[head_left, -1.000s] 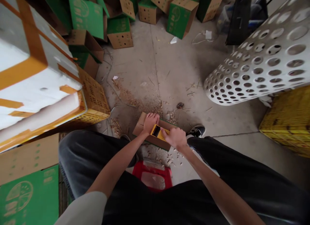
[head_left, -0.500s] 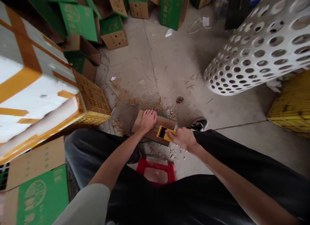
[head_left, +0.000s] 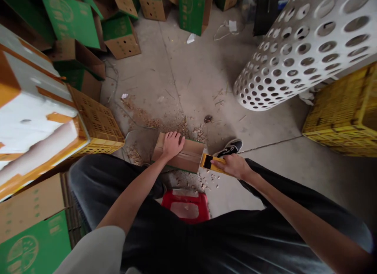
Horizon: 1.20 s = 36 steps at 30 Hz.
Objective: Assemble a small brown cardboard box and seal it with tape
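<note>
A brown cardboard box [head_left: 193, 150] with green edges lies on the floor between my legs. My left hand [head_left: 172, 145] rests on the left part of its top, fingers stretched out and pressing down. From that hand toward the right end runs a shiny strip of tape [head_left: 186, 157] along the seam. My right hand [head_left: 235, 166] is closed round a yellow tape dispenser [head_left: 219, 165] with a black front part. The dispenser's front end is at the box's right edge; whether it touches there I cannot tell.
Green and brown cartons [head_left: 72, 20] are heaped at the back left. Taped white foam boxes [head_left: 32, 113] stand on a yellow crate [head_left: 100, 124] at left. A white perforated cylinder [head_left: 282, 65] and another yellow crate [head_left: 338, 116] are at right. A red stool [head_left: 200, 209] is below me.
My right hand has moved the tape dispenser rightward from the middle of the box to its right end. A shiny strip now shows behind it. My left hand stays on the box.
</note>
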Motion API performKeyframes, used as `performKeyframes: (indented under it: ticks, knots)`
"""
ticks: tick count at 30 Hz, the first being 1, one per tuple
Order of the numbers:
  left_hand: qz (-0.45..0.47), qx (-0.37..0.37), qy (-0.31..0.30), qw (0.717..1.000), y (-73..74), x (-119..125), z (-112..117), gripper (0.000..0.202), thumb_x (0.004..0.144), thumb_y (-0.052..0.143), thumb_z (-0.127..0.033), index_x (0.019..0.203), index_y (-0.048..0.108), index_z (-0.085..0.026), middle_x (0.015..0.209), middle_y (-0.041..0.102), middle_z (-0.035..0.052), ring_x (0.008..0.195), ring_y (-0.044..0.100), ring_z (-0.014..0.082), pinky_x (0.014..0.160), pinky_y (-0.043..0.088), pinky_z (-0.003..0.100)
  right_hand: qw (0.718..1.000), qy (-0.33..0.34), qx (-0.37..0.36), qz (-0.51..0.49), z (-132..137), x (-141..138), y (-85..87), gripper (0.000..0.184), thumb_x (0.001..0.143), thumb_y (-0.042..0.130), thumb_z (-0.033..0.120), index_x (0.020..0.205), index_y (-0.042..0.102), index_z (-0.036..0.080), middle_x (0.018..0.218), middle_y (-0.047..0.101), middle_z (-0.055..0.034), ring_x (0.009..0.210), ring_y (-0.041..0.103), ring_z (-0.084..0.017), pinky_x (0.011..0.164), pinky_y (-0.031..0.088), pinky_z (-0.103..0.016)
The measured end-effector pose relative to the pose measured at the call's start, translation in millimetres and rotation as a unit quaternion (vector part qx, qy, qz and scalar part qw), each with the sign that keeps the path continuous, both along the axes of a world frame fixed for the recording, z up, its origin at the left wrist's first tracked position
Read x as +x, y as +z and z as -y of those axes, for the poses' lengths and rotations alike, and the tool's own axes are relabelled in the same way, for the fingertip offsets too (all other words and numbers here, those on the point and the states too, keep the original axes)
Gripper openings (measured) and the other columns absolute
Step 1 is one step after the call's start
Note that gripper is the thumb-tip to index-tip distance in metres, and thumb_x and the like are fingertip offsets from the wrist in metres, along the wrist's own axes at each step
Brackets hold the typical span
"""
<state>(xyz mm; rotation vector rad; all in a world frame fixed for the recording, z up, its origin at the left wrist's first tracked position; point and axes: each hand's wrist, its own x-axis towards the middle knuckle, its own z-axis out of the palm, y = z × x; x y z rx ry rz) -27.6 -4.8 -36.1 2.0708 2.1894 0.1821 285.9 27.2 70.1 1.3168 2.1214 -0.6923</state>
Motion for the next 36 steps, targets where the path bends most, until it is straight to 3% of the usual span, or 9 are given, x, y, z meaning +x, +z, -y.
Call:
performKeyframes:
  ticks: [3,8,12,17,21,25,28,31,36]
  knots:
    - [-0.006,0.004,-0.016,1.0,0.4,0.2,1.9,0.048,0.108,0.036,-0.046,0.126,0.069,-0.017,0.122,0.07,0.0178,0.12,0.06,0.0328,0.112,0.041,0.05,1.0,-0.014,-0.002,-0.011,3.4,-0.7,-2.5,0.098,0.096,0.018,0.088,0.093,0.081,0.013,0.098,0.079,-0.023,0.101,0.077,-0.035,0.087,0.057,-0.041]
    - [0.036,-0.008,-0.166,0.985,-3.0,5.4,0.9,0.051,0.099,0.035,-0.009,0.14,0.063,-0.02,0.142,0.065,0.0152,0.138,0.053,0.028,0.122,0.036,0.047,1.0,-0.027,0.001,-0.012,6.6,-5.4,0.9,0.102,0.094,0.019,0.09,0.094,0.082,0.01,0.1,0.078,-0.0263,0.102,0.077,-0.037,0.085,0.057,-0.042]
    - [0.083,-0.019,-0.078,0.993,-6.0,28.6,-1.8,0.049,0.088,0.042,0.001,0.116,0.072,-0.024,0.117,0.074,0.0095,0.118,0.061,0.0261,0.1,0.049,0.04,0.999,-0.024,0.015,-0.031,6.9,-3.5,-2.5,0.104,0.094,0.018,0.09,0.097,0.082,0.008,0.103,0.078,-0.0276,0.103,0.077,-0.04,0.085,0.058,-0.045]
    - [0.021,0.039,0.058,0.997,-7.2,67.2,-4.1,0.022,0.098,0.047,-0.019,0.097,0.069,-0.02,0.097,0.074,0.0147,0.105,0.063,0.0318,0.098,0.047,0.047,0.999,-0.033,0.015,-0.037,10.9,3.3,-9.8,0.103,0.095,0.02,0.089,0.103,0.082,0.007,0.105,0.077,-0.0289,0.105,0.077,-0.04,0.087,0.058,-0.046]
    - [-0.021,0.045,0.017,0.999,-8.9,81.3,-4.5,0.031,0.104,0.038,-0.021,0.101,0.068,-0.017,0.102,0.074,0.0185,0.107,0.064,0.0328,0.098,0.047,0.048,0.998,-0.035,0.009,-0.042,12.7,7.2,-17.3,0.102,0.095,0.021,0.089,0.106,0.081,0.007,0.108,0.077,-0.0292,0.107,0.076,-0.039,0.09,0.058,-0.044]
    - [0.048,0.021,0.012,0.999,-8.6,84.8,-1.6,0.038,0.104,0.032,-0.012,0.114,0.068,-0.021,0.109,0.077,0.0128,0.105,0.068,0.0265,0.098,0.048,0.043,0.998,-0.029,0.017,-0.05,12.0,10.2,-27.4,0.102,0.096,0.021,0.088,0.107,0.081,0.007,0.109,0.077,-0.0281,0.106,0.076,-0.038,0.09,0.058,-0.044]
    - [0.077,0.027,-0.024,0.996,-3.3,86.5,2.3,0.036,0.11,0.034,-0.027,0.113,0.07,-0.023,0.11,0.077,0.009,0.107,0.067,0.0242,0.1,0.045,0.041,0.998,-0.026,0.016,-0.063,11.1,13.5,-33.2,0.102,0.096,0.02,0.088,0.107,0.081,0.007,0.108,0.077,-0.0277,0.105,0.077,-0.037,0.089,0.058,-0.042]
    - [0.033,0.016,-0.055,0.998,1.9,89.8,3.2,0.04,0.11,0.036,-0.04,0.109,0.073,-0.024,0.11,0.074,0.0104,0.109,0.063,0.027,0.103,0.042,0.045,0.997,-0.029,0.001,-0.07,9.5,18.2,-36.5,0.103,0.095,0.02,0.089,0.104,0.081,0.007,0.104,0.078,-0.0269,0.102,0.077,-0.036,0.086,0.057,-0.04]
    - [-0.025,-0.009,-0.058,0.998,0.3,93.0,-2.2,0.046,0.111,0.03,-0.036,0.101,0.073,-0.024,0.106,0.074,0.0117,0.108,0.062,0.0279,0.101,0.041,0.046,0.994,-0.021,-0.02,-0.101,8.4,25.9,-42.6,0.101,0.096,0.018,0.087,0.101,0.08,0.007,0.102,0.077,-0.0267,0.102,0.076,-0.035,0.086,0.055,-0.038]
